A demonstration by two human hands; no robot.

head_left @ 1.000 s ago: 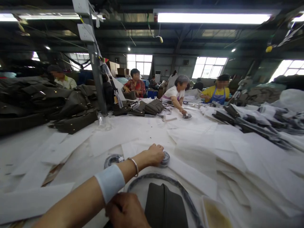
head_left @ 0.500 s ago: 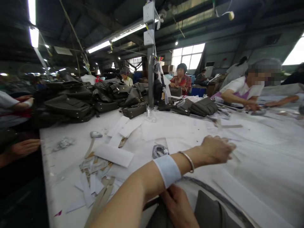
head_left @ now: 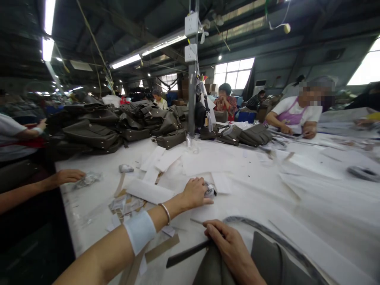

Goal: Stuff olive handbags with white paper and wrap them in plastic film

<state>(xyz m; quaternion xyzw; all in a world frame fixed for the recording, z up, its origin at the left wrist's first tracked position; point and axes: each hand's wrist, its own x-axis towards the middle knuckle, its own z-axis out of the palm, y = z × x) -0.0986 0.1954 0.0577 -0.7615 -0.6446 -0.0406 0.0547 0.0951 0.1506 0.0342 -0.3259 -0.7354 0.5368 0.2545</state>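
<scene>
My left hand (head_left: 194, 193) is at the middle of the white table, its fingers curled over the near side of a small grey coil (head_left: 211, 190) that they partly hide. The thumb stretches out below the coil. Closer to me, my right hand (head_left: 227, 247) pinches a narrow dark strap (head_left: 187, 254) at the top of a dark grey-green leather-like bag (head_left: 212, 267). The strap's free end sticks out to the left. Behind the bag curves a long grey wrapped cord (head_left: 267, 229).
Paper and card scraps (head_left: 130, 204) lie left of my arm. Dark bags (head_left: 92, 132) are piled at the back left beside a metal post (head_left: 192, 91). A co-worker's hand (head_left: 69, 176) touches a clear plastic packet (head_left: 89, 180). Another person (head_left: 292, 113) works at the right.
My left hand has come back from the right and now lies on the coil. The right hand still holds the strap, now less covered. A co-worker's hand at the left has reached the plastic packet.
</scene>
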